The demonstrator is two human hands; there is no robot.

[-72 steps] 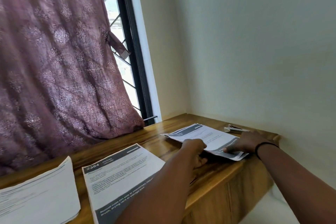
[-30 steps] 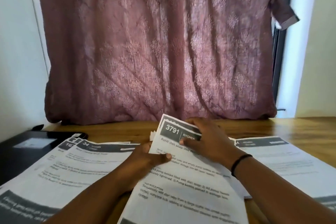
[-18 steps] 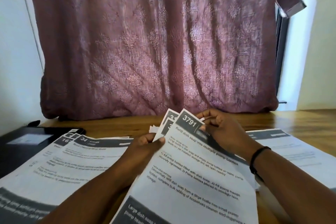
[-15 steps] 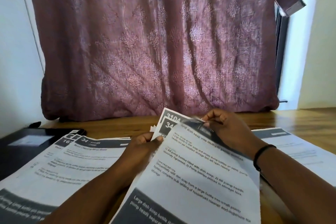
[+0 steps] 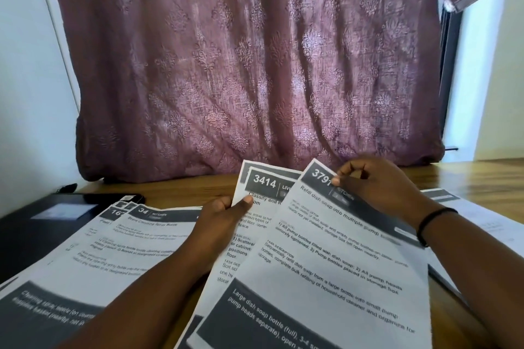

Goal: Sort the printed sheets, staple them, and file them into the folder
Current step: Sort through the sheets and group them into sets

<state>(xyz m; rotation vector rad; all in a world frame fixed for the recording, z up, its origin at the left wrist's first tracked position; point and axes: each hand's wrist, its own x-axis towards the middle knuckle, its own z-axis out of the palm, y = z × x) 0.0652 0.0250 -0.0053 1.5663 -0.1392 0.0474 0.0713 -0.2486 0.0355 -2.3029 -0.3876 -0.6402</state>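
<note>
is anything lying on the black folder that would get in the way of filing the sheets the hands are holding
Yes. A pile of printed sheets on the table overlaps the near right part of the black folder. The folder's far left part shows bare. The left hand and right hand hold the fanned sheets to its right.

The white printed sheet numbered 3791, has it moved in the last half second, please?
Yes. The white printed sheet numbered 3791 has slid right, uncovering the sheet numbered 3414, judged against the black folder on the left.

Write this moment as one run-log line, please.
step: sorting | left hand: holds white printed sheet 3414 | right hand: pinches white printed sheet 3791
</note>
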